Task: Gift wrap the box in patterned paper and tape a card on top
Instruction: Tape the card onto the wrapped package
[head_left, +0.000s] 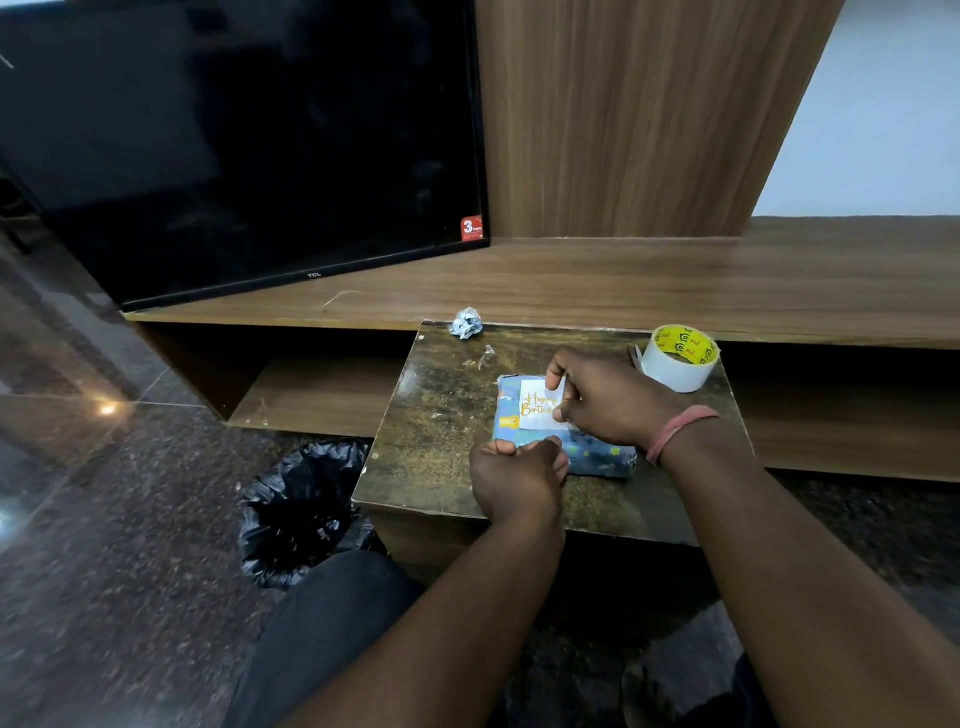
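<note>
The box (597, 457), wrapped in blue patterned paper, lies on a small dark wooden table (441, 415). A white card (535, 410) with gold "Happy Birthday" lettering lies on top of it. My right hand (608, 400) is over the card's right side; its finger and thumb pinch a small piece of clear tape at the card's edge. My left hand (514, 478) grips the near left edge of the box with curled fingers. A roll of tape (678, 358) with a yellow core stands at the table's far right corner.
A crumpled scrap of paper (467, 323) lies at the table's far edge. A bin lined with a black bag (301, 509) stands left of the table. Behind are a wooden TV unit (675, 280) and a black TV (249, 145).
</note>
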